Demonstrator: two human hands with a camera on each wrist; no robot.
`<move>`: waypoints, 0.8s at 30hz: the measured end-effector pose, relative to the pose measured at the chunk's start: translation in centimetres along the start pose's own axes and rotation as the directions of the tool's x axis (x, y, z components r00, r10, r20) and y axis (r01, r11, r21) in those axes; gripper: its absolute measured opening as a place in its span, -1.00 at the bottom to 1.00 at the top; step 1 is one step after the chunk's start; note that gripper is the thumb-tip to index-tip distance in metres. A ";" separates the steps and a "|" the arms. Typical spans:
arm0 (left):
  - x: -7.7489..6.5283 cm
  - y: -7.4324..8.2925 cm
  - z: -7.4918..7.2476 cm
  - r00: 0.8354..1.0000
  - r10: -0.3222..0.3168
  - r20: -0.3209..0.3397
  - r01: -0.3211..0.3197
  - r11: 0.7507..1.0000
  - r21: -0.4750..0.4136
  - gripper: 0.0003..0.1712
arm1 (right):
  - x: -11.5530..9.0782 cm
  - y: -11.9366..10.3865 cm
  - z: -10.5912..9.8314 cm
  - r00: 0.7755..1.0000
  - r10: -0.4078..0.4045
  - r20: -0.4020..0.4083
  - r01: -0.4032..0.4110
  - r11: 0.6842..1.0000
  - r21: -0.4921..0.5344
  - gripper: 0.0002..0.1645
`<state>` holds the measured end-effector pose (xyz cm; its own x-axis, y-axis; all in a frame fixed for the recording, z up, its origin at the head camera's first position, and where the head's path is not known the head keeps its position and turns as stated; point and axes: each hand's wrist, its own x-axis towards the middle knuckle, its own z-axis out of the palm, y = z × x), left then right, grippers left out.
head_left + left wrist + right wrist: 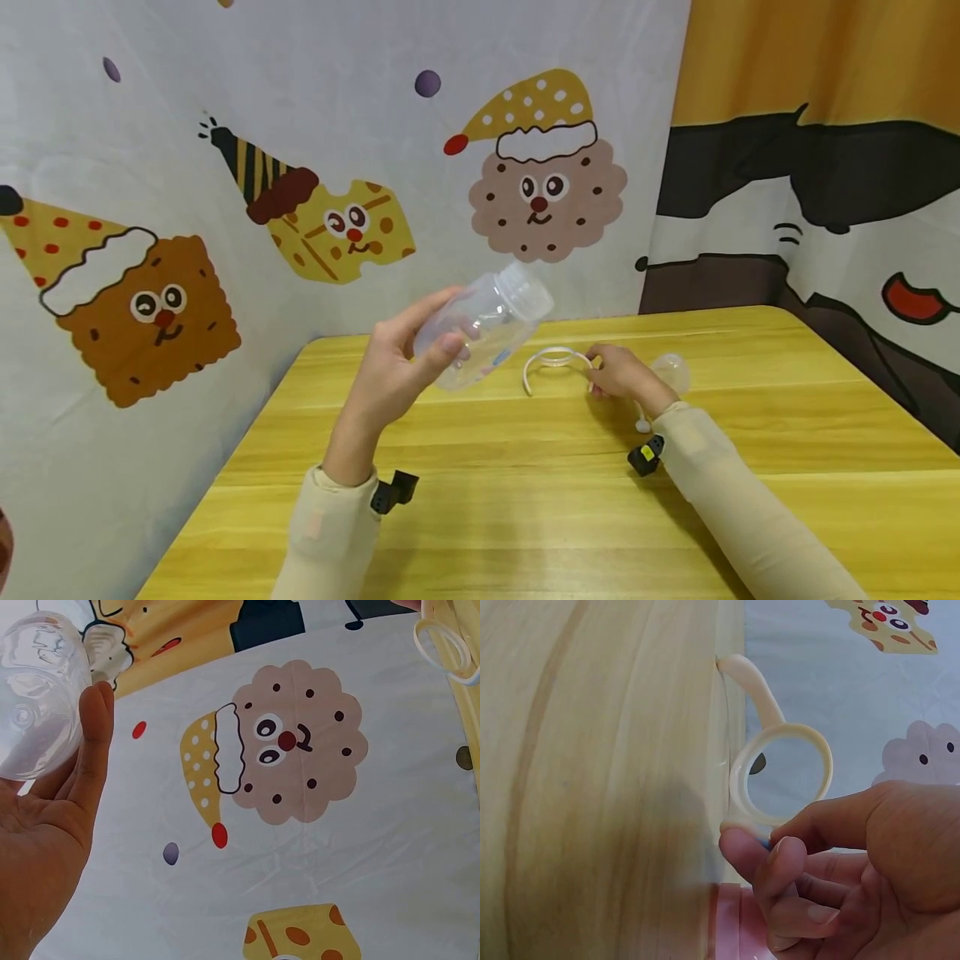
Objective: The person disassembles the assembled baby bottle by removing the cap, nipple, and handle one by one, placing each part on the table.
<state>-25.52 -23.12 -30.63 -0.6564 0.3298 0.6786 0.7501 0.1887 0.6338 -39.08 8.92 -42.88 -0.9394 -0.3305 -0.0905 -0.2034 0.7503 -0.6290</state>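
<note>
My left hand (393, 354) grips a clear baby bottle (480, 325) in the air above the table, thumb on the near side. The bottle leans with its translucent neck up and to the right. In the left wrist view, the round bottom of the bottle (37, 697) faces the camera beside the fingers. Low over the table's far part, my right hand (622, 372) pinches a white bottle handle (557, 350). The right wrist view shows it as a ring (739, 780) with a curved arm, the thumb and index finger at its lower end.
A clear dome-shaped cover (671, 372) lies right of my right hand. By that wrist is a small white straw end (642, 425). Under the right fingers a pink object (739, 926) shows partly. A printed curtain (360, 308) hangs behind the wooden table (510, 500).
</note>
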 end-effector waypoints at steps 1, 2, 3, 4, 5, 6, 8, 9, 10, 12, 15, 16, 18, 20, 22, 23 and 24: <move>0.1 0.0 0.0 1.000 0.000 -0.002 0.000 1.000 0.005 -0.13 | 0.0 0.0 -0.1 1.000 0.004 -0.001 -0.004 1.000 0.002 -0.53; 0.1 0.1 0.0 1.000 -0.001 -0.004 0.001 1.000 0.009 -0.13 | -0.1 -0.1 -0.2 1.000 0.007 -0.002 -0.007 1.000 0.007 -0.52; 0.2 0.1 0.1 1.000 -0.002 -0.007 0.002 1.000 0.011 -0.13 | -0.1 -0.1 -0.3 1.000 0.006 -0.004 -0.006 1.000 0.012 -0.51; 0.3 0.2 0.1 1.000 -0.003 -0.011 0.003 1.000 0.014 -0.12 | -0.2 -0.2 -0.4 1.000 0.005 -0.003 -0.005 1.000 0.014 -0.50; 0.3 0.2 0.1 1.000 -0.003 -0.017 0.004 1.000 0.017 -0.12 | -0.2 -0.3 -0.6 1.000 0.001 -0.001 -0.001 1.000 0.014 -0.49; 0.3 0.2 0.1 1.000 -0.002 -0.023 0.003 1.000 0.020 -0.12 | -0.3 -0.3 -0.7 1.000 -0.008 0.000 0.008 1.000 0.017 -0.48; 0.3 0.1 0.2 0.999 0.002 -0.036 -0.001 1.000 0.030 -0.12 | -0.5 -0.6 -1.1 1.000 -0.027 0.002 0.027 0.999 0.024 -0.46; 0.3 0.0 0.2 0.999 0.004 -0.041 -0.002 0.999 0.033 -0.12 | -0.7 -0.7 -1.4 0.999 -0.037 0.002 0.037 0.999 0.030 -0.46; 0.3 0.0 0.3 0.999 0.005 -0.046 -0.003 0.999 0.040 -0.13 | -0.8 -0.9 -1.6 0.999 -0.041 0.004 0.041 0.998 0.045 -0.45; 0.3 -0.2 0.4 0.999 0.006 -0.048 -0.004 0.999 0.048 -0.14 | -1.2 -1.2 -2.3 0.999 -0.048 0.006 0.048 0.995 0.092 -0.46; 0.2 -0.5 0.6 0.999 -0.009 -0.049 0.012 0.998 0.066 -0.14 | -1.7 -1.7 -3.3 0.996 -0.083 -0.013 0.084 0.989 0.121 -0.47; 0.2 -0.5 0.6 0.999 -0.017 -0.051 0.021 0.997 0.072 -0.15 | -1.9 -1.9 -3.6 0.995 -0.096 -0.023 0.098 0.987 0.125 -0.48; 0.1 -0.6 0.6 0.998 -0.034 -0.056 0.038 0.996 0.084 -0.15 | -2.3 -2.3 -4.2 0.990 -0.131 -0.053 0.137 0.984 0.113 -0.49; 0.0 -0.7 0.7 0.997 -0.046 -0.063 0.052 0.994 0.094 -0.15 | -2.8 -2.9 -4.7 0.984 -0.163 -0.078 0.171 0.978 0.116 -0.49; 0.1 -0.8 0.9 0.997 -0.055 -0.061 0.061 0.993 0.098 -0.16 | -3.3 -3.3 -5.2 0.978 -0.187 -0.094 0.198 0.972 0.124 -0.51; 0.1 -0.9 1.0 0.997 -0.058 -0.059 0.064 0.993 0.100 -0.16 | -3.6 -3.5 -5.4 0.975 -0.201 -0.099 0.213 0.969 0.129 -0.52; 0.2 -1.0 1.2 0.997 -0.061 -0.057 0.067 0.992 0.102 -0.16 | -3.9 -3.6 -5.7 0.971 -0.214 -0.102 0.227 0.965 0.133 -0.53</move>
<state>-26.29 -22.12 -31.52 -0.7046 0.2647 0.6584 0.7089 0.3041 0.6364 -36.26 10.70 -35.88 -0.8973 -0.4230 0.1258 -0.3723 0.5726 -0.7304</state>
